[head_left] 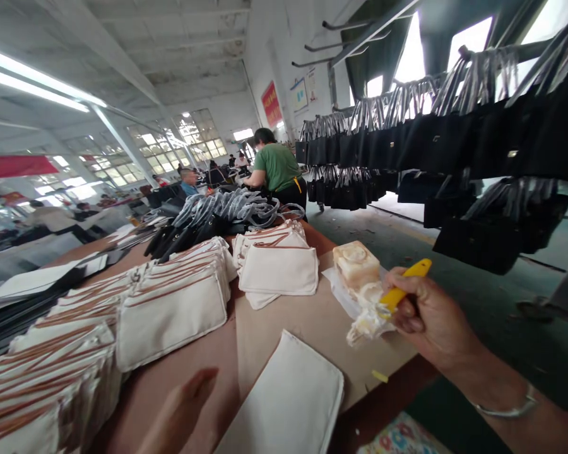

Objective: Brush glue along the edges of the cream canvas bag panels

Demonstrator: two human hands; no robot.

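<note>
My right hand (419,306) is closed around a yellow-handled brush (409,282). Its lower end meets a white, pasty clump (372,315) at the front of a caked, off-white container (357,263). Motion blurs my left hand (182,403), low in the view beside a cream fabric pouch (288,394); how its fingers are set is unclear. That pouch lies flat on brown board (265,325), between my two hands.
Stacks of cream pouches with brown zips (175,309) line the table's left side. Behind them lies a heap of black bags with grey, wrapped handles (227,208). A person in green (281,167) stands beyond the table. Black bags hang from racks (421,142) at right.
</note>
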